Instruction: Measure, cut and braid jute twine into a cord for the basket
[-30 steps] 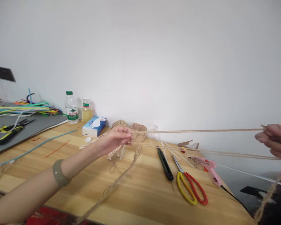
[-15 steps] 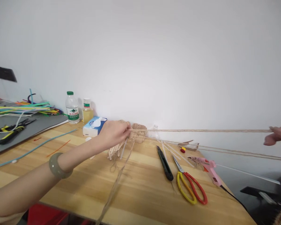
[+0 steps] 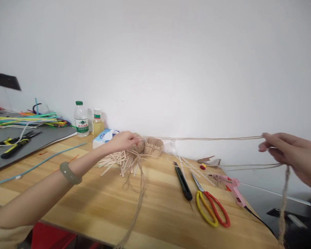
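So we've got the twine [image 3: 209, 139] pinched in our left hand [image 3: 123, 141] at 9 o'clock and right hand [image 3: 291, 148] at 3, top strands running near-straight between, neither hand nearer.

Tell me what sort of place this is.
Probably a craft workspace: a wooden table bears a pink glue gun, scissors and loose wooden sticks, and twine stretches between the left hand and right hand.
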The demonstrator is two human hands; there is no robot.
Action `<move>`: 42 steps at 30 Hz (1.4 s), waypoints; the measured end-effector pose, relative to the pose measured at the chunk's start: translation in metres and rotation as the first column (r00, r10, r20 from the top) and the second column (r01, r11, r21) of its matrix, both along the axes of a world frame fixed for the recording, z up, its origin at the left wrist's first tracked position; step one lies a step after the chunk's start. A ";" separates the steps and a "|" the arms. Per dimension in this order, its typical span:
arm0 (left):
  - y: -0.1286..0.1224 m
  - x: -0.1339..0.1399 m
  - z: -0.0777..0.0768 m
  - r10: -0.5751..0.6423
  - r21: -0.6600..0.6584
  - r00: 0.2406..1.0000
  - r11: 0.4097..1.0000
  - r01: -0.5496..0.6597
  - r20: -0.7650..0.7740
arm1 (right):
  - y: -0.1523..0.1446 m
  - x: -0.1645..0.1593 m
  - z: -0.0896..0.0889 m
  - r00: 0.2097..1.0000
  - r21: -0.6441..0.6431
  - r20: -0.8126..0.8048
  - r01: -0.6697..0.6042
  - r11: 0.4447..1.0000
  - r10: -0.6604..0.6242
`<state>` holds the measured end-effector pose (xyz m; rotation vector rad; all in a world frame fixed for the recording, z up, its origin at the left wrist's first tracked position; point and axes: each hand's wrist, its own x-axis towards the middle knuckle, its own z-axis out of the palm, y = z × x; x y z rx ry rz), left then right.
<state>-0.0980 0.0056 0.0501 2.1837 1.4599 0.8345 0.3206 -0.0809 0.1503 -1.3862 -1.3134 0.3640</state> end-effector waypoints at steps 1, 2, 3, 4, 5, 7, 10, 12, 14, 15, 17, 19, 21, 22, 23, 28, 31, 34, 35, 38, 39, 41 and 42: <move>0.003 -0.002 -0.004 -0.017 -0.105 0.992 0.994 0.031 0.126 | 0.012 -0.007 -0.004 0.998 -0.057 0.062 0.011 0.998 -0.007; 0.005 -0.003 -0.008 -0.024 -0.213 0.959 0.973 0.087 0.281 | 0.024 -0.017 -0.010 0.992 -0.096 0.127 0.015 0.995 -0.003; 0.007 -0.003 -0.013 -0.013 -0.307 0.898 0.937 0.164 0.439 | 0.038 -0.028 -0.016 0.980 -0.119 0.196 -0.001 0.993 0.024; 0.008 -0.002 -0.017 0.013 -0.375 0.819 0.893 0.248 0.573 | 0.051 -0.041 -0.023 0.968 -0.126 0.245 -0.026 0.992 0.057; 0.009 -0.001 -0.020 0.043 -0.414 0.741 0.850 0.325 0.670 | 0.064 -0.056 -0.030 0.954 -0.143 0.286 -0.053 0.988 0.092; 0.011 0.005 -0.025 0.089 -0.435 0.630 0.798 0.418 0.771 | 0.088 -0.086 -0.047 0.909 -0.193 0.381 -0.103 0.976 0.171; 0.015 0.013 -0.027 0.135 -0.425 0.536 0.776 0.466 0.833 | 0.108 -0.127 -0.070 0.773 -0.290 0.568 -0.133 0.948 0.282; 0.018 0.018 -0.026 0.173 -0.414 0.458 0.761 0.500 0.872 | 0.110 -0.148 -0.080 0.675 -0.313 0.671 -0.115 0.943 0.305; 0.022 0.021 -0.026 0.210 -0.407 0.389 0.739 0.537 0.897 | 0.105 -0.165 -0.086 0.608 -0.297 0.738 -0.097 0.950 0.293; 0.023 0.022 -0.026 0.227 -0.402 0.357 0.728 0.556 0.906 | 0.101 -0.172 -0.088 0.586 -0.285 0.758 -0.096 0.954 0.285; 0.025 0.025 -0.025 0.252 -0.386 0.298 0.704 0.597 0.921 | 0.090 -0.186 -0.093 0.550 -0.271 0.783 -0.121 0.955 0.292; 0.024 0.029 -0.024 0.273 -0.366 0.244 0.686 0.629 0.931 | 0.079 -0.200 -0.102 0.533 -0.321 0.744 -0.242 0.916 0.402; 0.022 0.034 -0.022 0.289 -0.345 0.197 0.675 0.652 0.937 | 0.071 -0.213 -0.115 0.543 -0.386 0.590 -0.460 0.800 0.597; 0.021 0.036 -0.021 0.295 -0.336 0.177 0.672 0.660 0.939 | 0.069 -0.219 -0.123 0.540 -0.397 0.483 -0.566 0.723 0.689; 0.020 0.038 -0.020 0.300 -0.327 0.160 0.671 0.665 0.940 | 0.068 -0.223 -0.131 0.528 -0.396 0.373 -0.653 0.645 0.763; 0.022 0.042 -0.014 0.305 -0.303 0.117 0.683 0.665 0.945 | 0.071 -0.226 -0.157 0.477 -0.442 0.042 -0.779 0.445 0.878; 0.027 0.041 -0.016 0.287 -0.283 0.103 0.704 0.651 0.952 | 0.070 -0.218 -0.158 0.513 -0.417 -0.021 -0.784 0.459 0.858; 0.025 0.039 -0.024 0.220 -0.263 0.149 0.708 0.655 0.964 | 0.067 -0.211 -0.155 0.600 -0.391 -0.068 -0.751 0.531 0.797; 0.023 0.039 -0.028 0.199 -0.270 0.183 0.704 0.657 0.963 | 0.065 -0.209 -0.154 0.631 -0.384 -0.081 -0.734 0.560 0.772; 0.010 0.040 -0.041 0.125 -0.308 0.305 0.667 0.679 0.944 | 0.063 -0.206 -0.150 0.690 -0.375 -0.116 -0.696 0.612 0.714; 0.004 0.040 -0.045 0.088 -0.325 0.354 0.644 0.692 0.931 | 0.064 -0.205 -0.150 0.698 -0.376 -0.126 -0.692 0.617 0.705; -0.005 0.041 -0.052 0.010 -0.383 0.462 0.576 0.722 0.887 | 0.066 -0.204 -0.149 0.703 -0.381 -0.142 -0.689 0.617 0.697; -0.008 0.042 -0.056 -0.018 -0.420 0.509 0.542 0.728 0.860 | 0.067 -0.203 -0.149 0.706 -0.384 -0.147 -0.686 0.617 0.693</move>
